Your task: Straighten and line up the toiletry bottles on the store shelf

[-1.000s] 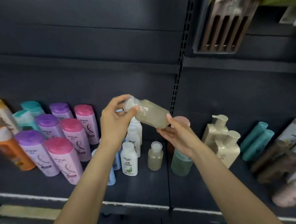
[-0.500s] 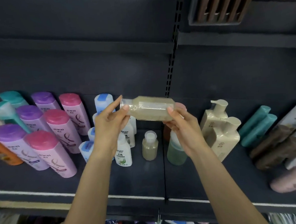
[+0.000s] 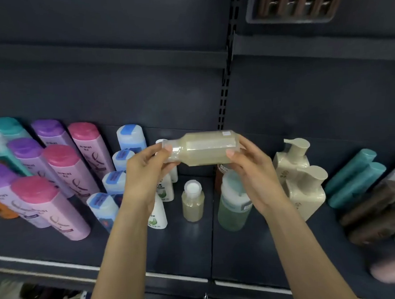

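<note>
The clear bottle (image 3: 201, 149) has turned from tilted to level above the shelf (image 3: 186, 247). The left hand (image 3: 144, 173) pinches its capped neck; the right hand (image 3: 251, 169) grips its base, long axis running left to right.

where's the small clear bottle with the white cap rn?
Head view, centre: small clear bottle stands upright on the shelf, between white green-label bottles and the green bottle.

A slatted brown rack (image 3: 298, 1) hangs up top. Left of it and lower, the slotted upright (image 3: 226, 73) runs down the dark back panel (image 3: 119, 89).
</note>
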Available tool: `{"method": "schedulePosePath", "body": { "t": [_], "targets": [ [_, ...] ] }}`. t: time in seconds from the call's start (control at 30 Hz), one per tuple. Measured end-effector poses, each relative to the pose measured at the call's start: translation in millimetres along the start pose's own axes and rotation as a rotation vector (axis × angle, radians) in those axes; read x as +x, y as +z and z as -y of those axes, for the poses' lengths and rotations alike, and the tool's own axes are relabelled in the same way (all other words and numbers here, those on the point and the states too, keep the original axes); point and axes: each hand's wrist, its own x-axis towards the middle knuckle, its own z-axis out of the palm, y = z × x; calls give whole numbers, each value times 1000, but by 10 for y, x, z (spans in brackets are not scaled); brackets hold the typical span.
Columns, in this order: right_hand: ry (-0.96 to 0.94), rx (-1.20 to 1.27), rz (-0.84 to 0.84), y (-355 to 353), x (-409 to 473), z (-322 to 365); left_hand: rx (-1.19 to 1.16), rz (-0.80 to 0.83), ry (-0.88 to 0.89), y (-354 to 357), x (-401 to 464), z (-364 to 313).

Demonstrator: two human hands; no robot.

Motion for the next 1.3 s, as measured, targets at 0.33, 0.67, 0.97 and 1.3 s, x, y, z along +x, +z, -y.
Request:
{"method": "schedulePosePath", "body": {
  "t": [0.33, 0.67, 0.97, 1.3],
  "targets": [
    [-72, 53, 163, -172, -100, 73, -182, 162, 70, 1, -126, 22],
    [80, 21, -49, -45, -91, 109, 89, 82, 140, 28, -187, -39],
    [237, -25, 82, -64, -122, 141, 101, -112, 175, 137, -134, -123],
    [158, 209, 91, -8, -23, 35, 111, -186, 12, 126, -36, -157]
  ]
}}
